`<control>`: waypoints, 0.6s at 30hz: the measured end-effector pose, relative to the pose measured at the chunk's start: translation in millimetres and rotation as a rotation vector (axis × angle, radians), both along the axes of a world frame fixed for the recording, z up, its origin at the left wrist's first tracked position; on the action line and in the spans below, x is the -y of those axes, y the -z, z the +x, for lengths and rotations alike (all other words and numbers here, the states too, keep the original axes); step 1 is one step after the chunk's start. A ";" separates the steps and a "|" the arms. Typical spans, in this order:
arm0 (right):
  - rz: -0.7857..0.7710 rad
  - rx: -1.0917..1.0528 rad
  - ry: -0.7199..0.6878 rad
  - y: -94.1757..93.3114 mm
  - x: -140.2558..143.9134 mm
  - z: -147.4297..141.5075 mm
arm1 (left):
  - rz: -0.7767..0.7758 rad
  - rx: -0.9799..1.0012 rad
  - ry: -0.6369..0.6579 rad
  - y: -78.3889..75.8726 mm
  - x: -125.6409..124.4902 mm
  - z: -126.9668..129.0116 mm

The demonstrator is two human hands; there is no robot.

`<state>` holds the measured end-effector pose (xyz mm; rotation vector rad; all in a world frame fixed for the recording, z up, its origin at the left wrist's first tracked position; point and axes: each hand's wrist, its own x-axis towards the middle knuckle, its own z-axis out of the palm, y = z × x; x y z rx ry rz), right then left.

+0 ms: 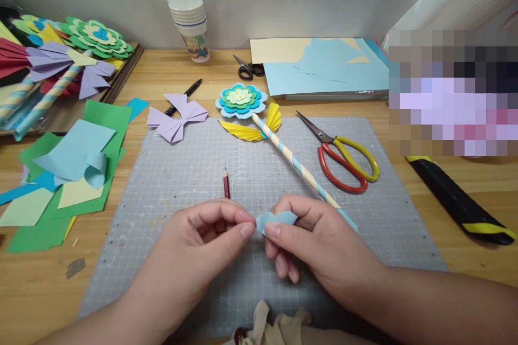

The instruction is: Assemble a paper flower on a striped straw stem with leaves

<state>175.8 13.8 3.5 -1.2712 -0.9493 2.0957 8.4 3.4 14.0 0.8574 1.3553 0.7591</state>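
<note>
A small light-blue paper piece (283, 218) with pointed ends is held between both hands above the grey cutting mat (162, 259). My left hand (214, 237) pinches its left tip between thumb and forefinger. With thumb on top, my right hand (307, 237) grips the middle and right part, and some of the piece is hidden by the fingers. Just beyond lies a paper flower (240, 100) on a striped stem (297, 164) with yellow pleated leaves (243, 130). A dark red pencil (226, 183) rests behind my left hand.
Red-and-yellow-handled scissors (343, 156) lie at the right of the mat. A folded lilac paper bow (178, 118) and black pen (190, 91) are back left. Paper scraps (81, 156) cover the left side. Stacked paper cups (192, 29), small black scissors (247, 69) and a black-yellow object (457, 199) stand or lie around.
</note>
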 end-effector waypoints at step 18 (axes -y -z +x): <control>0.034 0.018 -0.046 2.1 2.3 -1.1 | -0.028 -0.010 0.057 -1.2 0.2 1.9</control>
